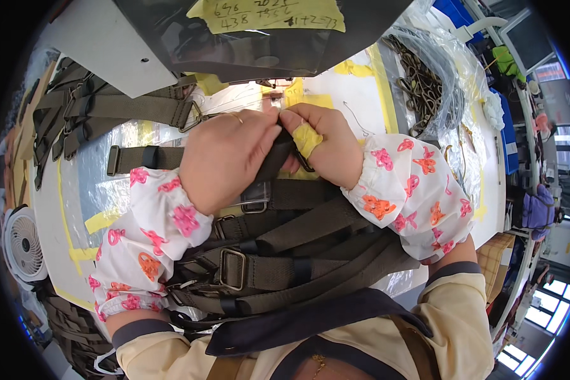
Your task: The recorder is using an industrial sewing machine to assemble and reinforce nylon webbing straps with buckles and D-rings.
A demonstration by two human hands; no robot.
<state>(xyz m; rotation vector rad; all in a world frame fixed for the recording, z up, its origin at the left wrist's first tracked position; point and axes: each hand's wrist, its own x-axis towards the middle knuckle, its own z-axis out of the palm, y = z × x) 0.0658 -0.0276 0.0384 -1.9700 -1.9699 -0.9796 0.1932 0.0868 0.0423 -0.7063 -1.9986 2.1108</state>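
Note:
My left hand point(221, 152) and my right hand point(329, 136) meet in front of the sewing machine point(234, 54), fingers closed on a dark olive webbing strap point(275, 159). The held strap hangs between them, its upper end hidden by my fingertips. Yellow tape point(307, 139) wraps my right thumb. Below my wrists and across my lap lies a heap of webbing straps point(310, 237) with dark loops and metal buckles, one a rectangular buckle point(233, 269). Left of my left hand, a short strap end point(161, 157) with a buckle rests on the table.
More buckled straps point(117, 109) lie at the far left. A clear plastic bag point(449, 82) of metal snap hooks point(418, 82) is at the far right. The white table point(50, 209) carries yellow tape strips. A white fan point(25, 244) stands beyond its left edge.

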